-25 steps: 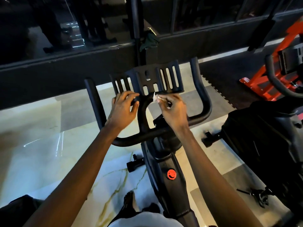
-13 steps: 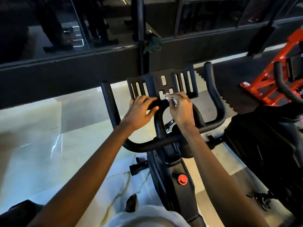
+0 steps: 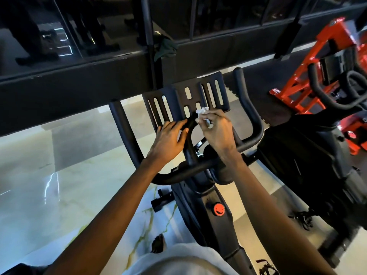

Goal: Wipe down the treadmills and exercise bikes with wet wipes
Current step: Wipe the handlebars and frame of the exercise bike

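Your left hand (image 3: 168, 139) rests on the handlebar loop (image 3: 189, 149) just below the tray (image 3: 178, 100), your right hand (image 3: 216, 132) beside it holds the wipe (image 3: 201, 111) against the tray's near edge, and a second bike (image 3: 297, 155) stands to the right.

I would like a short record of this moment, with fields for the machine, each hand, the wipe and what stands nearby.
machine: black exercise bike with a slotted tray between the handlebars
left hand: rests on the tray's lower edge, fingers fairly straight
right hand: pinches the wipe
wipe: white, crumpled, pressed against the tray by its lower slots
nearby: red knob on the bike's frame; red machine at right; glossy marble floor
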